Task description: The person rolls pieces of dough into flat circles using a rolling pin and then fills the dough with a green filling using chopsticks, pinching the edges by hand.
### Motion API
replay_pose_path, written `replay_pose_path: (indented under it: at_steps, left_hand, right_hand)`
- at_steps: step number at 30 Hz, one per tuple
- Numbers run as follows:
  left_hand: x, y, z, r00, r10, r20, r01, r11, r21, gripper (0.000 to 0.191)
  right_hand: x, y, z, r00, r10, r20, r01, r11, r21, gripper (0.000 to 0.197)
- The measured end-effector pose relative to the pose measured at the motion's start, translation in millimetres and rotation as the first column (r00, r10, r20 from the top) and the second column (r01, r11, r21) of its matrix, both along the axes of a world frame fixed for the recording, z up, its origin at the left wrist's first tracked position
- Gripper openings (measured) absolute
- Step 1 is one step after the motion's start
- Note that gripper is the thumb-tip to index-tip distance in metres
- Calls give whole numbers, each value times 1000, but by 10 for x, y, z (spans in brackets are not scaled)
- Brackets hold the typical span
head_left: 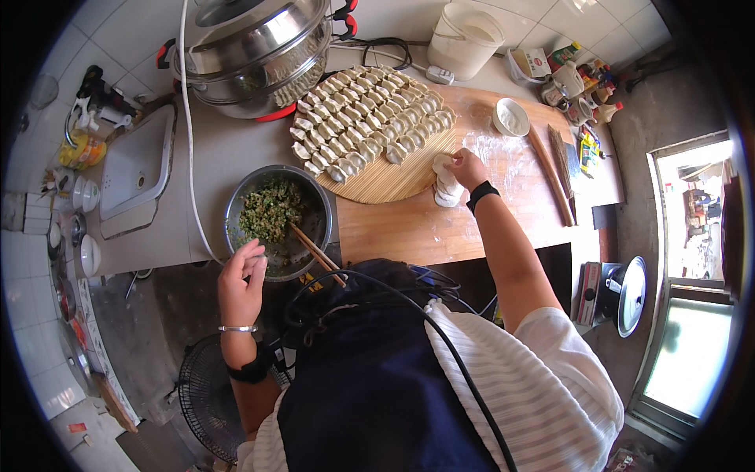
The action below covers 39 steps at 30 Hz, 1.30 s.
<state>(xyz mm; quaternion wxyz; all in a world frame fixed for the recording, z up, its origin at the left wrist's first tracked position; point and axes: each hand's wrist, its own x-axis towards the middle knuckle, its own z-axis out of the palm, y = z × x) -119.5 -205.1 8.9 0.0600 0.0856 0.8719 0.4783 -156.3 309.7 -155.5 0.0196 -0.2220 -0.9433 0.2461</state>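
Note:
My right hand point(467, 167) pinches the edge of a round dough wrapper point(442, 165), the top one of a small overlapping row of wrappers point(448, 192) on the wooden board. Beside it, rows of folded dumplings point(365, 115) cover most of a round reed tray point(383, 183). My left hand point(242, 283) hovers at the near left rim of a steel bowl point(321, 203), fingers bent, thumb apart, nothing visible in it. Chopped green filling point(271, 209) fills part of that bowl. A pair of chopsticks point(318, 253) leans in it, ends over the near rim.
A flour bowl point(511, 118), a rolling pin point(551, 171) and a cleaver point(571, 156) lie along the right of the wooden board point(389, 236). Behind stand a steel steamer point(253, 53) and a white bucket point(466, 44). A white cord point(187, 118) hangs left of the bowl.

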Motion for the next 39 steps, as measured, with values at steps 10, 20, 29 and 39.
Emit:
replay_pose_path:
  at_steps: [10,20,29,39]
  left_hand:
    - [-18,70,-98,996,-69,49,66,996,65,29]
    - [43,-73,-183,999,-54,6,52,991,122,28]
    - [73,-198,-242,999,19,51,-33,959,280,26]
    - [-172,100,-404,842,-346,413,-376,173,911,43]
  right_hand:
    - [92,68,-76,998,-12,-64,10,999,-39,33]
    - [0,133,-190,1000,5,-20,-3,997,79,37]
    - [-190,-814,928,962,263,-78,-264,965,-6,23]
    - [-316,-3232,1536,663,669,-337,-601,207,-772,13]
